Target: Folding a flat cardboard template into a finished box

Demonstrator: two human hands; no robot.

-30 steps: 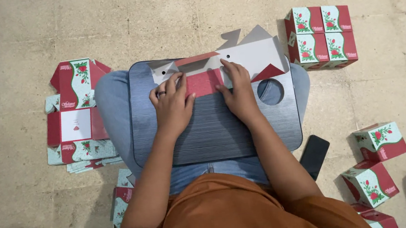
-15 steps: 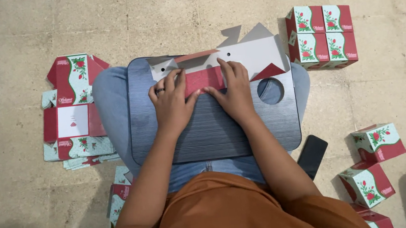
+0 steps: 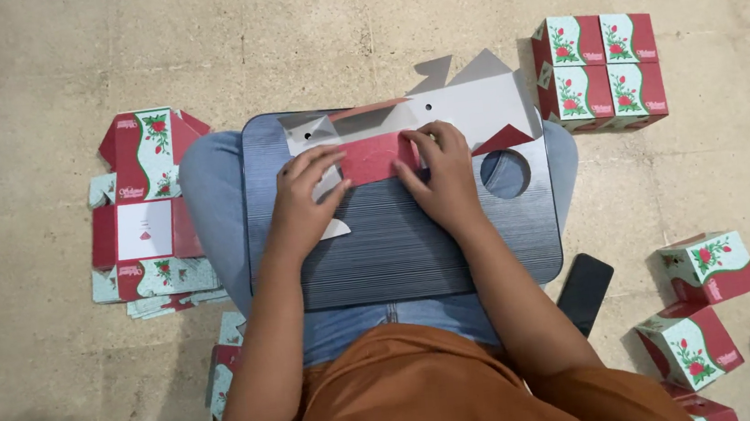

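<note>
Head view: two hands press a flat carton on a lap tray.

The left hand (image 3: 308, 194) and right hand (image 3: 441, 171) lie with fingers spread flat, pinning the red-and-grey carton blank (image 3: 374, 157) between them against the grey lap tray (image 3: 398, 254); neither closes around it. Folded boxes (image 3: 599, 69) stand beyond the right hand; flat blanks (image 3: 142, 207) lie outside the left.
</note>
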